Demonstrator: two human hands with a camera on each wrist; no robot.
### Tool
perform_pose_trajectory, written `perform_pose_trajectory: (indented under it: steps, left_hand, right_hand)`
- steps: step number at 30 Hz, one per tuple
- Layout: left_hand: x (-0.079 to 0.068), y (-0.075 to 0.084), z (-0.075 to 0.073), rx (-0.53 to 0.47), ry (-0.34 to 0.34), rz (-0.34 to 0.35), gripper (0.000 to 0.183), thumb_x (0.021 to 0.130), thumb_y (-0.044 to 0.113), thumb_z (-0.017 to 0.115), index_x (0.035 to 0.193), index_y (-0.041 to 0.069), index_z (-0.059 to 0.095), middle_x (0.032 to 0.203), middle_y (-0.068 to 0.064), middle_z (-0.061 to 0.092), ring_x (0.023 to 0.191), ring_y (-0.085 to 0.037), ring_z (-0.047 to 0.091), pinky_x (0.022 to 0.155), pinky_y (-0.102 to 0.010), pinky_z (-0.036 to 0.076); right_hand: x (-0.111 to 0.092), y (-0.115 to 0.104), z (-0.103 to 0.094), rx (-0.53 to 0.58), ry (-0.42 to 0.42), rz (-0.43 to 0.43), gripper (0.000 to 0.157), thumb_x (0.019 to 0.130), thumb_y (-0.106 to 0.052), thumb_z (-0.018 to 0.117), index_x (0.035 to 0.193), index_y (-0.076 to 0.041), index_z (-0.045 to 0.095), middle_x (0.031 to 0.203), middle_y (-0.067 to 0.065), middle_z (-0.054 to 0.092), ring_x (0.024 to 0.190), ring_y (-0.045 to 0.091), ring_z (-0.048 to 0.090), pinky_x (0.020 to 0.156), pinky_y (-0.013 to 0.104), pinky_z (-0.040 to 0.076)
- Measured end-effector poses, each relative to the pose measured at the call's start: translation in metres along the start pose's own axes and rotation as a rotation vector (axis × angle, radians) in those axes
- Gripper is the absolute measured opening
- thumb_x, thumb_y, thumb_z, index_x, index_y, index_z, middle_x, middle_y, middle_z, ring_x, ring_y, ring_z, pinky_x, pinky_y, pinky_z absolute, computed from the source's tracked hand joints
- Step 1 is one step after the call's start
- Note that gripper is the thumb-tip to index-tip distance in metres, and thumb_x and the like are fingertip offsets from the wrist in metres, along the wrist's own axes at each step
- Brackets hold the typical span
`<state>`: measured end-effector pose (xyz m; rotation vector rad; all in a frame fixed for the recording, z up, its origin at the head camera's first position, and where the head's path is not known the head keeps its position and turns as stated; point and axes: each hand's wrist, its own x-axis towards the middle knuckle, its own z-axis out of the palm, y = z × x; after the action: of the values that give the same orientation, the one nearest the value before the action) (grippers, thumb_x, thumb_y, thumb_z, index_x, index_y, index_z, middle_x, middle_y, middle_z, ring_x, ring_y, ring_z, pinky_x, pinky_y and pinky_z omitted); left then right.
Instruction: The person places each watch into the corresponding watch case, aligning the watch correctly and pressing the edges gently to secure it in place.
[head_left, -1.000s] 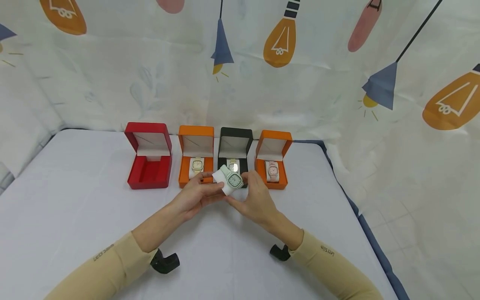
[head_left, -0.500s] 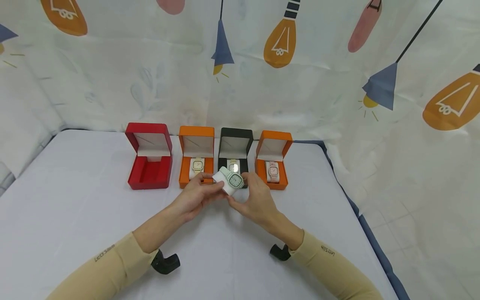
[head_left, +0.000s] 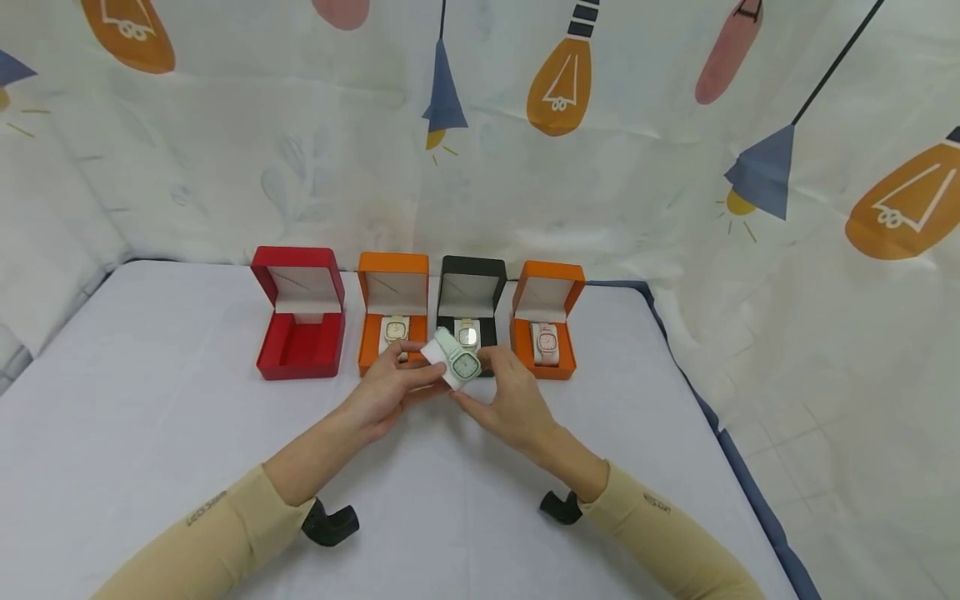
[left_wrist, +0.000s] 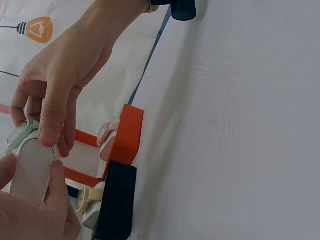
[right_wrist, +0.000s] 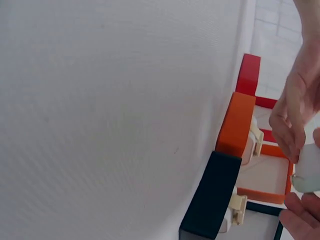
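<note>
In the head view, a pale green watch [head_left: 465, 365] is strapped round a white cushion [head_left: 433, 353], held tilted above the table in front of the black box. My left hand [head_left: 386, 390] grips the cushion's left end between thumb and fingers. From the right, my right hand [head_left: 517, 400] pinches the watch, index finger at its far side and thumb low at the near side. The left wrist view shows the cushion's flat end [left_wrist: 32, 172] and the green strap [left_wrist: 31, 126] under the right fingertips. In the right wrist view the watch is partly cut off.
An open red box [head_left: 300, 342] with nothing in it stands at left. Beside it are an orange box [head_left: 393, 265], a black box [head_left: 472, 266] and another orange box [head_left: 553, 271], each open with a watch inside. A patterned curtain [head_left: 480, 192] hangs behind the white table [head_left: 180, 367].
The watch and cushion have tilted and shifted slightly left in the hands, the dial now a little lower. The right fingers moved slightly left with it. Boxes have stayed put.
</note>
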<state>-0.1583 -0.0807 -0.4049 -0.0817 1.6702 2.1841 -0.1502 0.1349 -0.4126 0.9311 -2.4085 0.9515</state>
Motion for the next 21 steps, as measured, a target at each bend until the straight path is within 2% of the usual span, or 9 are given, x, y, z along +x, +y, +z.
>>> perform_pose_trajectory:
  steps: [6,10,14,21]
  left_hand:
    - [0.0,-0.002,-0.004,0.005,-0.015,0.009,0.06,0.099,0.012,0.069,0.147,0.009,0.033,0.14,-0.02,0.051,0.124,-0.034,0.054,0.098,-0.043,0.054]
    - [-0.001,-0.002,-0.007,0.029,-0.023,0.011,0.059,0.1,0.012,0.067,0.148,0.009,0.034,0.138,-0.02,0.051,0.121,-0.033,0.056,0.097,-0.044,0.055]
    - [-0.002,-0.002,-0.009,0.053,-0.033,0.013,0.06,0.1,0.013,0.067,0.151,0.01,0.035,0.137,-0.019,0.052,0.121,-0.032,0.056,0.096,-0.044,0.055]
    - [-0.003,-0.003,-0.013,0.12,-0.062,0.021,0.062,0.098,0.016,0.071,0.152,0.011,0.041,0.133,-0.019,0.057,0.119,-0.032,0.057,0.096,-0.045,0.055]
  right_hand:
    - [0.002,0.008,-0.006,0.269,-0.168,0.1,0.071,0.083,-0.014,0.088,0.139,-0.003,0.047,0.132,0.007,0.055,0.119,0.02,0.058,0.094,0.042,0.057]
    - [0.003,0.015,-0.011,0.409,-0.253,0.171,0.082,0.084,-0.012,0.087,0.151,-0.009,0.039,0.146,0.013,0.047,0.128,0.029,0.054,0.093,0.043,0.057]
    - [0.004,0.02,-0.015,0.519,-0.3,0.198,0.088,0.084,-0.005,0.086,0.155,-0.011,0.035,0.156,0.018,0.037,0.134,0.035,0.05,0.094,0.043,0.057]
    - [0.005,0.022,-0.016,0.621,-0.342,0.253,0.096,0.082,0.006,0.083,0.159,-0.004,0.027,0.161,0.013,0.032,0.136,0.034,0.048,0.099,0.048,0.053]
